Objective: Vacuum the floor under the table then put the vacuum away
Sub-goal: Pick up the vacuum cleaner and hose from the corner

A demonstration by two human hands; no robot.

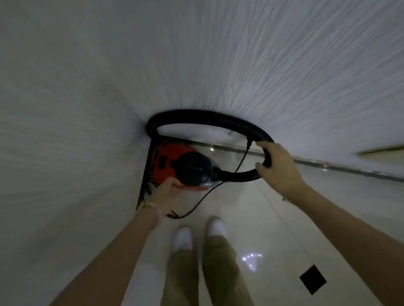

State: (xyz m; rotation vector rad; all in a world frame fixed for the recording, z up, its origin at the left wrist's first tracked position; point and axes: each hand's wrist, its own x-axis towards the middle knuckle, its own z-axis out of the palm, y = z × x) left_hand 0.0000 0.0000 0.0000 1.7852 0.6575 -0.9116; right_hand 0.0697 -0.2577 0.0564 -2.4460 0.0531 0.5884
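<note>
A red and black canister vacuum [172, 164] sits on the floor in the corner where two pale textured walls meet. My left hand [167, 190] grips its near red edge. The black ribbed hose [199, 114] loops up in a wide ring against the wall and comes back to the vacuum's front. My right hand [276, 163] is closed around the hose on the ring's right side. A thin black power cord [200, 202] trails from the vacuum across the floor towards my feet.
The floor is glossy cream tile [257, 221] with small black inset squares [313, 279]. A dark skirting strip [346, 171] runs along the right wall. My white shoes [199, 234] stand just behind the vacuum. The light is dim.
</note>
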